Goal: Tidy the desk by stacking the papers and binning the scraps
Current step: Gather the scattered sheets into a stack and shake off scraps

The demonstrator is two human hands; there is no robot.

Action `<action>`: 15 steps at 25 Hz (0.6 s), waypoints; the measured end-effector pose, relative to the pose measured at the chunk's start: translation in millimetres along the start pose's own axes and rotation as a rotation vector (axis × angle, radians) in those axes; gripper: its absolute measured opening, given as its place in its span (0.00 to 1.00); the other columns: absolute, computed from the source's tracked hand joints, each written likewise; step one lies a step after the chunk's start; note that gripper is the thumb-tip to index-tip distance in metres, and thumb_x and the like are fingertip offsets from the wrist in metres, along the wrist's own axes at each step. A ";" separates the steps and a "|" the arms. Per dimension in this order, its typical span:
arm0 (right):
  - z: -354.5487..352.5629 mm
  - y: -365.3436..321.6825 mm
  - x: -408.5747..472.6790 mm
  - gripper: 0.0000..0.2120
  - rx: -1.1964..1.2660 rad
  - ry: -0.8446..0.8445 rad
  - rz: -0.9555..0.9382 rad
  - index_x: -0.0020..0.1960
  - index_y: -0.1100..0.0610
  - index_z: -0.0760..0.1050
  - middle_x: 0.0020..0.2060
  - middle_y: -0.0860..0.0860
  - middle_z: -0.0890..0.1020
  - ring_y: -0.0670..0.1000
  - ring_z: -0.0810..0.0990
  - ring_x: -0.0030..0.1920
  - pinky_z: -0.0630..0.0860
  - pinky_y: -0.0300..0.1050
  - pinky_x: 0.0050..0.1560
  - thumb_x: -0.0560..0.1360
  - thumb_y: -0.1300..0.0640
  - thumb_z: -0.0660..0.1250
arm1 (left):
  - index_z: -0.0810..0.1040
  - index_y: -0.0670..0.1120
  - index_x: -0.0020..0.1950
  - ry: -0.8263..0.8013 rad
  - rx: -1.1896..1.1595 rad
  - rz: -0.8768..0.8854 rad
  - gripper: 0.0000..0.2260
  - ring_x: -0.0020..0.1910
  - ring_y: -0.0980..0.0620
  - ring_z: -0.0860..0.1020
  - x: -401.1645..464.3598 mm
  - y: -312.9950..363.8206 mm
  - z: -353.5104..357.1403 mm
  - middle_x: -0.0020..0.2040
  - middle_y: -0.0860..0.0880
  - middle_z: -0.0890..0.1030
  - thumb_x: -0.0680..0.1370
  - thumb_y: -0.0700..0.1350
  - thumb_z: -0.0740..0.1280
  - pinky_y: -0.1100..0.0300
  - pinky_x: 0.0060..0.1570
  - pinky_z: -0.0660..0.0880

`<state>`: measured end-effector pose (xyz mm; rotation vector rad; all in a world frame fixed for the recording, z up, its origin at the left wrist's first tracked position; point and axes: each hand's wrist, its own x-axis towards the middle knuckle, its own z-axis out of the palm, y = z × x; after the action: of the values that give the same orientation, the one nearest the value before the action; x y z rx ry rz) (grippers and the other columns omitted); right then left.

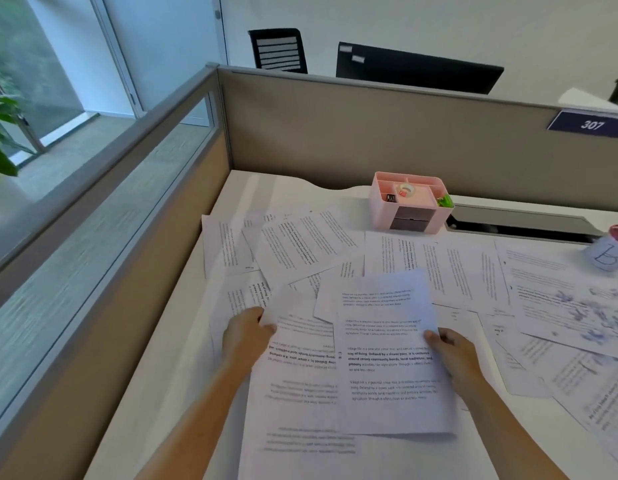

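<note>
Several printed sheets [300, 247] lie scattered and overlapping across the white desk [155, 393]. My right hand [452, 351] grips the right edge of a printed sheet [387, 358], held slightly raised over the others. My left hand [247, 336] pinches the upper left corner of another sheet [297, 393] that lies partly under the first. At the far right, small purple-tinted paper scraps [584, 310] are strewn over the papers there.
A pink desk organiser [409, 202] stands at the back of the desk. A small white cup marked with a letter [608, 252] sits at the right edge. Grey cubicle partitions [335, 133] wall the desk at the back and left. A cable slot [518, 221] runs behind the papers.
</note>
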<state>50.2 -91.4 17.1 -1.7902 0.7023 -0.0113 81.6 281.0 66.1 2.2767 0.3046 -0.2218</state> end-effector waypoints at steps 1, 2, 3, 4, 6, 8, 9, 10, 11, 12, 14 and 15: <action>0.2 -0.4 0.8 0.07 0.001 0.004 0.005 0.45 0.57 0.80 0.43 0.56 0.85 0.59 0.83 0.45 0.79 0.61 0.54 0.74 0.53 0.70 | 0.74 0.47 0.37 0.019 0.020 0.026 0.07 0.35 0.48 0.78 7.6 3.4 -14.9 0.34 0.51 0.77 0.75 0.42 0.69 0.59 0.32 0.70; 0.6 -1.2 1.3 0.07 0.006 0.011 0.008 0.46 0.56 0.80 0.44 0.56 0.85 0.60 0.83 0.45 0.79 0.61 0.54 0.74 0.52 0.70 | 0.71 0.46 0.34 0.030 0.014 0.048 0.11 0.36 0.42 0.77 16.3 8.3 -31.5 0.32 0.49 0.74 0.75 0.41 0.69 0.58 0.32 0.66; 1.3 -2.5 2.1 0.07 0.015 0.019 0.011 0.46 0.56 0.80 0.44 0.56 0.85 0.60 0.83 0.45 0.79 0.62 0.53 0.74 0.52 0.70 | 0.70 0.44 0.33 0.039 -0.017 0.068 0.12 0.38 0.37 0.77 24.0 14.8 -48.7 0.31 0.48 0.72 0.75 0.39 0.68 0.58 0.33 0.65; 2.1 -3.8 3.0 0.07 0.030 0.025 0.010 0.46 0.56 0.80 0.43 0.56 0.85 0.60 0.84 0.45 0.80 0.61 0.53 0.74 0.52 0.70 | 0.71 0.44 0.34 0.055 -0.034 0.086 0.12 0.37 0.38 0.76 31.6 21.3 -66.2 0.32 0.47 0.72 0.76 0.38 0.68 0.59 0.33 0.64; 3.7 -6.2 4.9 0.06 0.067 0.036 0.000 0.44 0.55 0.81 0.42 0.55 0.86 0.60 0.84 0.44 0.80 0.61 0.52 0.74 0.53 0.70 | 0.76 0.45 0.37 0.120 0.022 0.143 0.08 0.34 0.46 0.76 44.5 34.1 -101.9 0.33 0.49 0.75 0.76 0.41 0.68 0.61 0.30 0.66; 5.0 -9.5 6.4 0.05 0.085 0.040 -0.008 0.43 0.55 0.81 0.40 0.54 0.86 0.59 0.85 0.42 0.81 0.61 0.51 0.74 0.54 0.70 | 0.78 0.44 0.44 0.135 0.021 0.200 0.04 0.36 0.50 0.78 54.9 46.6 -132.8 0.37 0.49 0.80 0.77 0.44 0.68 0.59 0.33 0.71; 5.7 -11.7 7.3 0.05 0.090 0.041 -0.011 0.43 0.55 0.81 0.40 0.54 0.86 0.59 0.85 0.42 0.81 0.60 0.51 0.74 0.54 0.70 | 0.78 0.42 0.45 0.133 -0.047 0.219 0.05 0.37 0.48 0.80 59.7 53.9 -143.6 0.38 0.47 0.81 0.77 0.44 0.68 0.56 0.35 0.75; 6.9 -13.8 8.5 0.05 0.096 0.039 -0.017 0.43 0.55 0.81 0.40 0.54 0.86 0.59 0.85 0.42 0.81 0.60 0.51 0.74 0.54 0.70 | 0.78 0.41 0.45 0.149 -0.121 0.228 0.06 0.36 0.46 0.81 63.5 60.1 -150.5 0.39 0.45 0.82 0.77 0.43 0.68 0.51 0.37 0.77; 8.6 -15.9 9.7 0.05 0.103 0.034 -0.019 0.43 0.55 0.81 0.41 0.55 0.86 0.59 0.85 0.42 0.81 0.59 0.51 0.75 0.54 0.70 | 0.78 0.41 0.44 0.178 -0.177 0.230 0.06 0.36 0.44 0.81 67.4 65.6 -153.3 0.39 0.42 0.82 0.76 0.43 0.69 0.49 0.38 0.78; 10.9 -18.6 11.0 0.05 0.111 0.027 -0.020 0.43 0.55 0.81 0.42 0.55 0.86 0.59 0.85 0.43 0.81 0.58 0.50 0.75 0.54 0.70 | 0.78 0.41 0.43 0.207 -0.223 0.226 0.05 0.34 0.46 0.82 70.7 69.4 -151.4 0.39 0.42 0.83 0.76 0.42 0.69 0.51 0.37 0.79; 17.7 -24.7 13.2 0.05 0.130 0.004 -0.021 0.44 0.56 0.81 0.42 0.55 0.86 0.58 0.85 0.43 0.81 0.56 0.50 0.75 0.54 0.70 | 0.79 0.43 0.44 0.208 -0.321 0.178 0.03 0.33 0.51 0.82 75.0 73.3 -134.4 0.39 0.45 0.82 0.77 0.41 0.68 0.59 0.32 0.79; 22.0 -28.5 14.4 0.05 0.141 -0.008 -0.022 0.45 0.56 0.81 0.43 0.54 0.86 0.58 0.85 0.43 0.81 0.55 0.50 0.75 0.55 0.70 | 0.79 0.41 0.47 0.177 -0.397 0.127 0.03 0.35 0.50 0.82 78.4 71.0 -120.2 0.42 0.43 0.83 0.77 0.39 0.67 0.57 0.34 0.79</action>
<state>82.7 -74.2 29.7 -1.6622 0.6599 -0.0663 184.4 337.2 175.3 1.9148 0.2675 0.1001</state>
